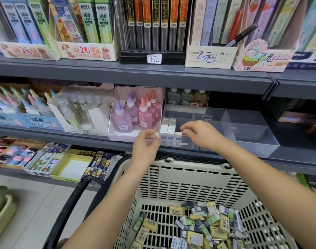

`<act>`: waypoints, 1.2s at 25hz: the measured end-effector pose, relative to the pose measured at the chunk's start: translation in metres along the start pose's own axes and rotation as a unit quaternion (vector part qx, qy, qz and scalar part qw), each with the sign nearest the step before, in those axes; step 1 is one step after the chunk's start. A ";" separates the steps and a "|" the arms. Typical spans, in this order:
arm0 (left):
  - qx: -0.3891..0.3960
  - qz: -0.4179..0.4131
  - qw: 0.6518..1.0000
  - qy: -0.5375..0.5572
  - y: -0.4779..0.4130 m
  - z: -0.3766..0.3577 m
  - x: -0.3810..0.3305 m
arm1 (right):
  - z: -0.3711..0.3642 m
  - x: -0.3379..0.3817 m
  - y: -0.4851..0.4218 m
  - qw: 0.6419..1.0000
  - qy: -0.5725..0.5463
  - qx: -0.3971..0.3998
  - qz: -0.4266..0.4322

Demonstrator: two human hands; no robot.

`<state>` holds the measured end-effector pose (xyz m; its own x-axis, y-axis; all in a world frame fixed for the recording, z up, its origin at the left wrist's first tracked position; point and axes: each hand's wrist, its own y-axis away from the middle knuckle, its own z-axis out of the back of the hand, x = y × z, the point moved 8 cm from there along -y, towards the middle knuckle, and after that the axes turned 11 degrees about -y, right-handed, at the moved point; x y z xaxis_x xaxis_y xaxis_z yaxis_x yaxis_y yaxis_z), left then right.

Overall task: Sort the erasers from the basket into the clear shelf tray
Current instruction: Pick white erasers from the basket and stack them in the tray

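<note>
A clear shelf tray [250,130] with dividers stands on the middle shelf. Its left compartment holds rows of upright white erasers [169,129]. My left hand [146,142] pinches a small white eraser [156,134] just at the tray's left front corner. My right hand [201,134] reaches over the tray's front edge, its fingertips on the white erasers in the front row. Below, a cream plastic basket [189,178] holds several loose erasers [198,225], yellow, green and white-blue.
A pink box of glue bottles [135,114] stands directly left of the tray. Clear glue bottles [76,108] fill the shelf further left. The basket's black handle [71,209] hangs at its left. Boxes of erasers [51,159] line the lower shelf.
</note>
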<state>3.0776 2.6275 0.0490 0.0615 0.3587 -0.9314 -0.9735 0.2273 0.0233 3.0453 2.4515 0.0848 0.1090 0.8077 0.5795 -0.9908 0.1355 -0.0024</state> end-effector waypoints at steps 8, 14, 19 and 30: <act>0.190 0.068 0.977 -0.063 0.073 -0.041 0.044 | -0.025 -0.032 0.114 0.971 -0.235 -0.048 -0.010; 0.324 0.166 0.908 -0.208 0.118 -0.072 0.128 | -0.170 -0.064 0.175 0.962 -0.068 0.261 -0.033; 0.421 0.113 0.811 -0.389 0.135 -0.076 0.179 | -0.225 -0.066 0.179 0.950 0.020 0.312 0.003; 0.490 0.056 0.677 -0.546 0.162 -0.088 0.227 | -0.244 -0.066 0.177 0.917 0.227 0.305 0.120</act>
<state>2.9148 2.6657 -0.1912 0.6461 0.7576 -0.0930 -0.4046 0.4433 0.7998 2.8828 2.5620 -0.1534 -0.2340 0.9466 0.2219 -0.8362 -0.3124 0.4508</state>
